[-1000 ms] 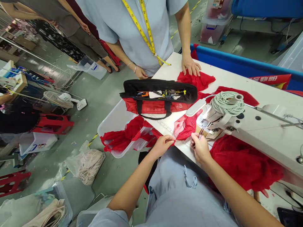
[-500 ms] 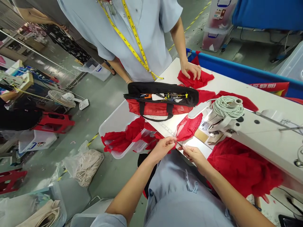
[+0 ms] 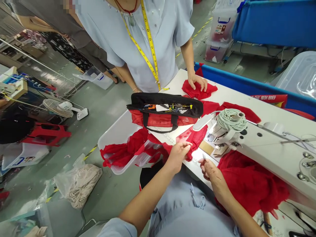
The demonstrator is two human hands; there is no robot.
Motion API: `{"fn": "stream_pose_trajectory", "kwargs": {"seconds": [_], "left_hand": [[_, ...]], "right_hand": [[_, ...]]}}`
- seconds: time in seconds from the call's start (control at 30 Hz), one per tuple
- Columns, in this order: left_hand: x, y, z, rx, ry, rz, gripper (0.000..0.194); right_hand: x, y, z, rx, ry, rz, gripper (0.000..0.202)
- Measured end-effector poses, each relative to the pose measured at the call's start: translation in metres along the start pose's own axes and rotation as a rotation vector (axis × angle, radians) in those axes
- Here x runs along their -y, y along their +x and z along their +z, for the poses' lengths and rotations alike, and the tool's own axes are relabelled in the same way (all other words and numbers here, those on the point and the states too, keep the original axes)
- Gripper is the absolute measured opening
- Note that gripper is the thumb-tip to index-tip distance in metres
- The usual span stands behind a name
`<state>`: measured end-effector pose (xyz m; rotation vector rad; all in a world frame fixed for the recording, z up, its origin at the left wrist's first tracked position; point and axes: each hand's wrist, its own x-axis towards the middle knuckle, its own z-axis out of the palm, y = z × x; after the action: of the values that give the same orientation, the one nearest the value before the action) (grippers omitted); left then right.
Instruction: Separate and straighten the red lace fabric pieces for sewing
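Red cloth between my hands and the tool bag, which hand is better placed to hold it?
Likely the left hand: its fingertips are right by the red cloth. The right hand is farther off and seems to hold a small metal tool.

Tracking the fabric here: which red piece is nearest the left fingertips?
The small red piece between the left hand and the sewing machine; the others lie farther off.

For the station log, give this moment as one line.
left hand: at red fabric; right hand: holds slim tool; tool bag: open on table; co-worker's hand: on red piece
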<state>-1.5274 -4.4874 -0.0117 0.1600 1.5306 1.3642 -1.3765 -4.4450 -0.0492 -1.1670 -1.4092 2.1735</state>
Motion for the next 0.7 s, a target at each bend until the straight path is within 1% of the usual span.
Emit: {"fn": "stream_pose_trajectory", "kwargs": {"seconds": [0.07, 0.13, 0.2, 0.27, 0.33, 0.37, 0.4, 0.43, 0.47, 0.5, 0.53, 0.57, 0.6, 0.67, 0.7], "left_hand": [[0.003, 0.0, 0.019, 0.135, -0.116, -0.073, 0.04], [0.01, -0.004, 0.032, 0.243, -0.168, -0.101, 0.041], [0.018, -0.009, 0.034, 0.289, -0.11, -0.052, 0.038], [0.026, -0.014, 0.026, 0.272, 0.021, 0.06, 0.036], [0.033, -0.019, 0.008, 0.262, 0.259, 0.198, 0.04], [0.036, -0.022, -0.003, 0.279, 0.451, 0.258, 0.041], [0.04, -0.025, -0.016, 0.317, 0.695, 0.285, 0.039], [0.044, -0.028, -0.03, 0.362, 0.949, 0.271, 0.033], [0.048, -0.03, -0.045, 0.39, 1.177, 0.222, 0.025], [0.052, -0.031, -0.059, 0.381, 1.358, 0.155, 0.018], [0.055, -0.031, -0.074, 0.335, 1.468, 0.093, 0.018], [0.057, -0.03, -0.088, 0.266, 1.525, 0.047, 0.022], [0.058, -0.027, -0.1, 0.183, 1.551, 0.017, 0.027], [0.054, -0.02, -0.117, 0.031, 1.576, -0.009, 0.034], [0.05, -0.015, -0.121, -0.027, 1.58, -0.005, 0.035]], "right_hand": [[-0.007, -0.004, -0.005, -0.1, -0.041, -0.102, 0.047], [-0.013, -0.005, -0.008, -0.201, -0.079, -0.142, 0.05], [-0.018, -0.005, -0.01, -0.256, -0.098, -0.123, 0.052], [-0.021, -0.005, -0.009, -0.254, -0.122, -0.112, 0.048], [-0.02, -0.007, -0.006, -0.207, -0.15, -0.131, 0.039], [-0.019, -0.007, -0.004, -0.161, -0.176, -0.151, 0.033], [-0.018, -0.008, -0.001, -0.098, -0.216, -0.172, 0.027], [-0.017, -0.008, 0.003, -0.023, -0.267, -0.194, 0.023], [-0.016, -0.008, 0.006, 0.058, -0.329, -0.215, 0.02], [-0.016, -0.007, 0.01, 0.136, -0.4, -0.235, 0.018], [-0.017, -0.007, 0.012, 0.197, -0.476, -0.258, 0.017], [-0.02, -0.006, 0.013, 0.238, -0.552, -0.284, 0.015], [-0.025, -0.004, 0.013, 0.251, -0.623, -0.312, 0.015], [-0.036, -0.001, 0.01, 0.207, -0.746, -0.356, 0.019], [-0.041, 0.001, 0.006, 0.153, -0.793, -0.364, 0.025]]}}
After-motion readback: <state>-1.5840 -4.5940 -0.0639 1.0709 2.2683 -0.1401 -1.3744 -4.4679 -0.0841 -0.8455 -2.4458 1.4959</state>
